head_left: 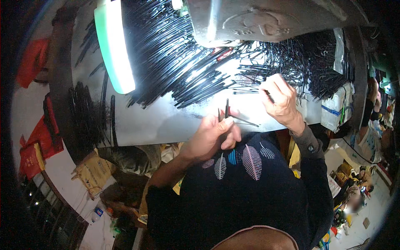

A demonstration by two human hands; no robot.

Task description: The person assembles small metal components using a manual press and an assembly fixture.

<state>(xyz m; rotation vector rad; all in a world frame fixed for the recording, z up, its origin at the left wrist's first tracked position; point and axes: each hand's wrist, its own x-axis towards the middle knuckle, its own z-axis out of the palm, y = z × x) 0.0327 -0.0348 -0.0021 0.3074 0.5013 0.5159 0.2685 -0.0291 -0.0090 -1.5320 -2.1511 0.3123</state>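
Note:
My left hand [217, 132] is closed near the front edge of the table, with thin black sticks [227, 109] pinched between thumb and fingers. Two of them point up and one slants out to the right. My right hand [280, 100] is raised to the right, its fingers curled beside a scattered bunch of slim black sticks [250, 70]; what it grips, if anything, is hidden. A large heap of longer, shiny black rods [179, 66] covers the table's middle.
A bright lamp with a green side [113, 50] stands over the heap's left. A dark metal panel [266, 21] overhangs the back. At right lie a tangled black pile [321, 62] and a white wrapped packet [335, 109]. More black rods [83, 112] rest at the table's left.

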